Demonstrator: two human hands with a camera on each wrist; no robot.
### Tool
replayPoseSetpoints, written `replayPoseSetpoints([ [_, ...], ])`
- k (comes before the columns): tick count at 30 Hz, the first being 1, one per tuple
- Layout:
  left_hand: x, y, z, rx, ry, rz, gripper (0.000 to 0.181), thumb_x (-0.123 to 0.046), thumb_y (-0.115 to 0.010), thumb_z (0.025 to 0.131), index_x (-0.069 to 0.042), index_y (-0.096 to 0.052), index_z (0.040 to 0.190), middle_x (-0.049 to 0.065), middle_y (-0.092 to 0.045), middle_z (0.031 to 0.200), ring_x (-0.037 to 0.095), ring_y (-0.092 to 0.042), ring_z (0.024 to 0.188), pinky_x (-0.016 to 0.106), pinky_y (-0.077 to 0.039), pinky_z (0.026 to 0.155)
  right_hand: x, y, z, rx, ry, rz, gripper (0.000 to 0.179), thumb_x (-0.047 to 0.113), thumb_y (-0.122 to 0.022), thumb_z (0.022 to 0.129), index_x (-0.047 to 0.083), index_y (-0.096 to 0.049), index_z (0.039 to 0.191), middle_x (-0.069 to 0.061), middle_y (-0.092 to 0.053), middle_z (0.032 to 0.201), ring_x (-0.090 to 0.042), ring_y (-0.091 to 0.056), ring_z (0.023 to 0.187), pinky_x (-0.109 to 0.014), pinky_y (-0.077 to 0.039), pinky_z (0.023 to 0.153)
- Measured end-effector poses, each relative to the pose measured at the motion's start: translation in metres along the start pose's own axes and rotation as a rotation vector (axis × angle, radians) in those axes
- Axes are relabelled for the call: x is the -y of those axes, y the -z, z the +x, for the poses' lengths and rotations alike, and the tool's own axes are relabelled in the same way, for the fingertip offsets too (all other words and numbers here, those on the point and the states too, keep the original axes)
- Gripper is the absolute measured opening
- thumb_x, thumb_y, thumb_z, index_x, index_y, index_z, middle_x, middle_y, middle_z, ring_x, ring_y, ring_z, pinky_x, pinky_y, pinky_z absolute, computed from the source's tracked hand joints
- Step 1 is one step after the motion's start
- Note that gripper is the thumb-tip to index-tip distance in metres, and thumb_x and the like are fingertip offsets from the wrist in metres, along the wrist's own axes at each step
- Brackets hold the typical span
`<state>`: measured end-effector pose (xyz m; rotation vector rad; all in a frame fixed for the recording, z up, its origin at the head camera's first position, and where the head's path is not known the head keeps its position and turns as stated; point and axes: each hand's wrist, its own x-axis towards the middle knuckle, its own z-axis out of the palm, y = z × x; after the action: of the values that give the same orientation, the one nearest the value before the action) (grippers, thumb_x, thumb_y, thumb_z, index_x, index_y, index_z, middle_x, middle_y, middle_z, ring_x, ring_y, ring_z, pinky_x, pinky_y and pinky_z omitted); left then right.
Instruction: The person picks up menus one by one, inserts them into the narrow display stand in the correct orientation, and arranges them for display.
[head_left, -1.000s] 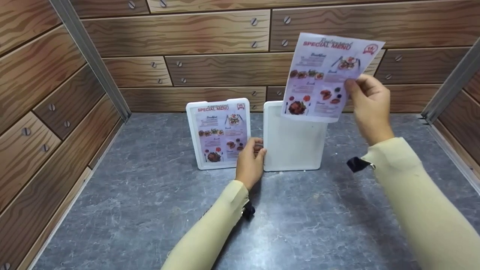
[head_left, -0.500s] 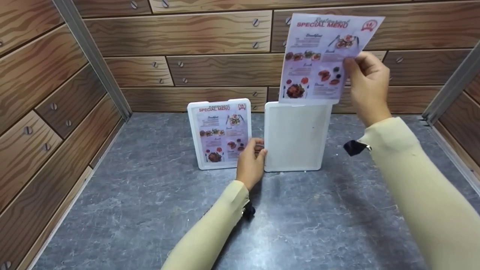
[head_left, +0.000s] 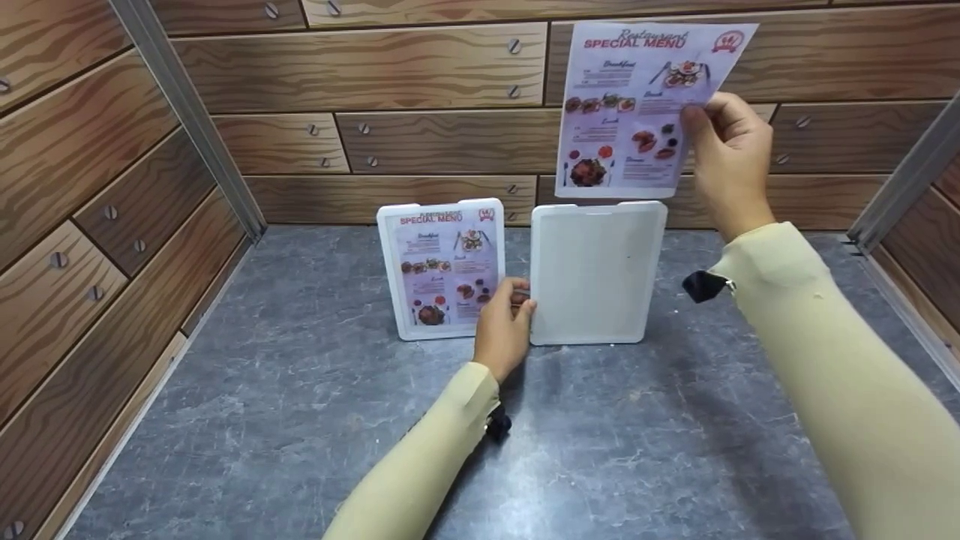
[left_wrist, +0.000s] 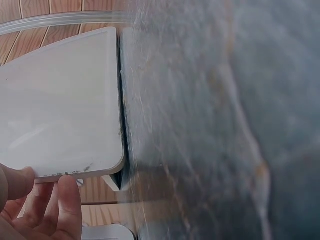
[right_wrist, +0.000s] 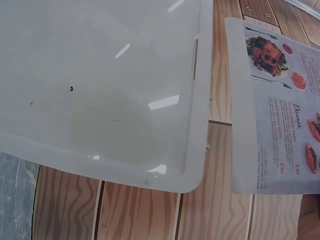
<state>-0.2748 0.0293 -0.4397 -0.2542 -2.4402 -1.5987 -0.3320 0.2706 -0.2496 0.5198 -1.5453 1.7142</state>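
In the head view, my right hand (head_left: 731, 161) pinches the right edge of a printed menu sheet (head_left: 626, 112), thumb in front. The sheet hangs upright just above a blank white menu holder (head_left: 589, 277), which has a notch in its top edge. My left hand (head_left: 504, 326) grips that holder low on its left edge. The left wrist view shows the thumb at the holder's (left_wrist: 65, 100) edge and the fingers beneath. Seen from the right wrist, a narrow gap separates the sheet's (right_wrist: 245, 115) bottom edge from the holder's (right_wrist: 110, 65) notched top edge.
A second white holder (head_left: 387, 277) with the same menu showing in it stands upright just left of my left hand. Both holders stand on a grey marbled tabletop (head_left: 262, 420). Wood-patterned walls (head_left: 435, 67) enclose the back and sides, with metal corner posts (head_left: 187, 112).
My right hand has raised the menu sheet and shifted it slightly left. It overlapped the blank holder's top before and is now above it. My left hand keeps its grip.
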Motion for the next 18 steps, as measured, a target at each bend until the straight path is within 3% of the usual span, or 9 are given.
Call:
replayPoseSetpoints([
  [7,-0.0024,0.0001,-0.0012,0.005,0.005,0.008,0.021,-0.008,-0.064,0.102,-0.011,-0.063,0.123,0.005,-0.073,0.112,0.015,-0.069,0.098,0.029,-0.056,0.087,0.0020,-0.0007,-0.0012,0.011,-0.056,-0.024,0.016,0.013,-0.073,0.091,-0.002,-0.075,0.095,-0.007,-0.074,0.089,-0.015,-0.065,0.078,-0.024,-0.051,0.073],
  [18,-0.0050,0.0010,-0.0020,-0.005,0.013,-0.001,0.021,-0.008,-0.065,0.101,-0.010,-0.063,0.122,0.005,-0.073,0.111,0.014,-0.068,0.096,0.027,-0.056,0.086,-0.0047,-0.0003,-0.0043,0.024,-0.061,-0.112,0.012,0.014,-0.071,0.095,0.004,-0.077,0.099,-0.002,-0.074,0.092,-0.013,-0.064,0.080,-0.024,-0.050,0.073],
])
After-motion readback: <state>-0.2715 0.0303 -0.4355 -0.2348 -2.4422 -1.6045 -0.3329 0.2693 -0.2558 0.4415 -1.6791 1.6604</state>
